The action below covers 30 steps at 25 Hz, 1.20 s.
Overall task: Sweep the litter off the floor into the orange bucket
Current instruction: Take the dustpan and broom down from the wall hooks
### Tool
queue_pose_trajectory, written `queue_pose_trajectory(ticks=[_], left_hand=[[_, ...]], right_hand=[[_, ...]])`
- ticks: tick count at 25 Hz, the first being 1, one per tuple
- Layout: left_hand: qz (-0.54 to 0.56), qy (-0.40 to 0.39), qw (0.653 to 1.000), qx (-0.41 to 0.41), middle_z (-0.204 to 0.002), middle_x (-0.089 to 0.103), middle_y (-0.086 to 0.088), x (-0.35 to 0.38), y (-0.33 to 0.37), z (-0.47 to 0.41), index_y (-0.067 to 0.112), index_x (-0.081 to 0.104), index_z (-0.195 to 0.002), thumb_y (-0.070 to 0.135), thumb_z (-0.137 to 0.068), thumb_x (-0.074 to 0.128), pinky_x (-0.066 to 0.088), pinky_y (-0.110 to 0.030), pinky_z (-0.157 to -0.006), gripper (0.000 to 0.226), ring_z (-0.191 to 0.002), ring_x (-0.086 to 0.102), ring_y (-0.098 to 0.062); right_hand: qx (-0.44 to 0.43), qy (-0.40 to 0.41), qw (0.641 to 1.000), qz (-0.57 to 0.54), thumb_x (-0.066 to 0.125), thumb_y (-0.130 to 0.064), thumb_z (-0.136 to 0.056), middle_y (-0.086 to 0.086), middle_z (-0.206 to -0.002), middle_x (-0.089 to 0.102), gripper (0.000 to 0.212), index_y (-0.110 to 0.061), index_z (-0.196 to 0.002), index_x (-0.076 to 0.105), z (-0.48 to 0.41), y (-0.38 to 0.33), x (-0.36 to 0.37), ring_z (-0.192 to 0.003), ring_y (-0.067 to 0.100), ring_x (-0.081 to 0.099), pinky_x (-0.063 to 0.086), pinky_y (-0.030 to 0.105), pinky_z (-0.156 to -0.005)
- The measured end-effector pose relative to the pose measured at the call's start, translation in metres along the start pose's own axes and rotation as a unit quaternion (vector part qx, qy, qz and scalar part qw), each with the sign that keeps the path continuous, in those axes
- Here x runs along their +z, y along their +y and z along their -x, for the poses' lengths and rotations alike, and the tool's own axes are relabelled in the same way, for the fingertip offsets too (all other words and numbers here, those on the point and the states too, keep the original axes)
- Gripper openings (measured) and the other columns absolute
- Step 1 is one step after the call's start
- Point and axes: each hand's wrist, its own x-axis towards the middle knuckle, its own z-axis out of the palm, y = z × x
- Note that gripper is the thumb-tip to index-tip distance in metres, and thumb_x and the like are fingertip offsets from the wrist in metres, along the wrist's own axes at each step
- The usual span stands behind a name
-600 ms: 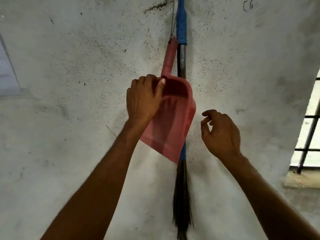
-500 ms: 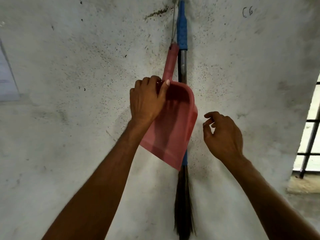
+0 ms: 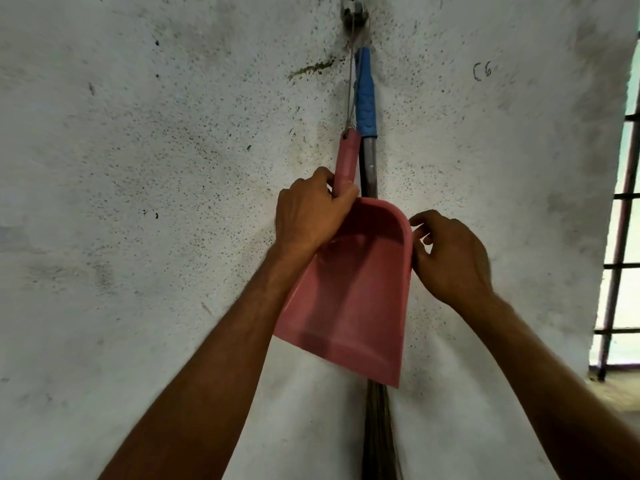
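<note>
One speckled wall (image 3: 173,202) fills the view, bare to the left, a barred window (image 3: 620,237) at its right edge; one broom (image 3: 366,102) hangs flat against it under one hook (image 3: 353,12). One pink dustpan (image 3: 356,299) hangs by a string (image 3: 351,91) in front of the broom, its lower edge free; the left hand (image 3: 311,213) grips its handle, the right hand (image 3: 450,258) pinches its right rim

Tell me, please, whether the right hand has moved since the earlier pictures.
Yes. The right hand has moved left toward the hanging broom, from clear of the pink dustpan to touching its right rim.
</note>
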Motion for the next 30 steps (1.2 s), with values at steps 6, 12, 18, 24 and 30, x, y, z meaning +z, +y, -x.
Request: queue_pose_trajectory(ticks=[6, 12, 18, 24, 30], left_hand=[[0.005, -0.052, 0.998, -0.027, -0.085, 0.064, 0.002, -0.008, 0.002, -0.013, 0.021, 0.057, -0.1, 0.059, -0.093, 0.049, 0.035, -0.034, -0.06, 0.04, -0.075, 0.059, -0.022], [0.005, -0.075, 0.997, -0.009, -0.1, 0.07, 0.004, -0.022, -0.001, -0.016, 0.024, 0.055, -0.129, 0.056, -0.096, 0.053, 0.037, -0.034, -0.071, 0.047, -0.087, 0.062, -0.022], [-0.047, -0.05, 0.997, 0.02, -0.104, 0.072, 0.0, -0.03, 0.001, -0.021, 0.021, 0.049, -0.141, 0.061, -0.099, 0.049, 0.038, -0.035, -0.075, 0.058, -0.102, 0.068, -0.03], [-0.066, -0.043, 0.997, 0.001, -0.093, 0.067, 0.003, -0.037, 0.009, -0.026, 0.022, 0.061, -0.108, 0.059, -0.098, 0.049, 0.034, -0.034, -0.071, 0.04, -0.086, 0.065, -0.025], [-0.059, 0.031, 0.997, 0.037, -0.085, 0.059, 0.004, -0.051, 0.03, -0.047, 0.018, 0.063, -0.104, 0.051, -0.101, 0.047, 0.033, -0.034, -0.069, 0.037, -0.076, 0.054, -0.022]], right_hand=[[-0.012, 0.003, 1.0, 0.003, 0.061, -0.031, -0.098, -0.02, -0.091, 0.057, 0.024, -0.027, -0.122, 0.064, -0.018, -0.003, -0.005, -0.094, 0.013, 0.059, 0.041, 0.03, -0.072], [-0.017, 0.022, 1.0, 0.0, 0.059, -0.027, -0.098, -0.014, -0.096, 0.066, 0.023, -0.026, -0.121, 0.064, -0.024, -0.005, -0.013, -0.09, 0.012, 0.06, 0.04, 0.028, -0.072], [-0.02, 0.011, 1.0, -0.016, 0.059, -0.029, -0.099, -0.012, -0.099, 0.069, 0.023, -0.026, -0.121, 0.065, -0.027, -0.013, -0.02, -0.092, 0.011, 0.062, 0.041, 0.027, -0.074], [-0.03, 0.018, 0.999, -0.038, 0.061, -0.027, -0.098, -0.013, -0.097, 0.069, 0.021, -0.026, -0.118, 0.066, -0.033, -0.024, -0.025, -0.091, 0.012, 0.063, 0.044, 0.029, -0.073], [-0.022, 0.037, 0.998, -0.047, 0.059, -0.025, -0.097, -0.014, -0.095, 0.067, 0.021, -0.026, -0.117, 0.067, -0.055, -0.037, -0.034, -0.09, 0.013, 0.063, 0.044, 0.029, -0.072]])
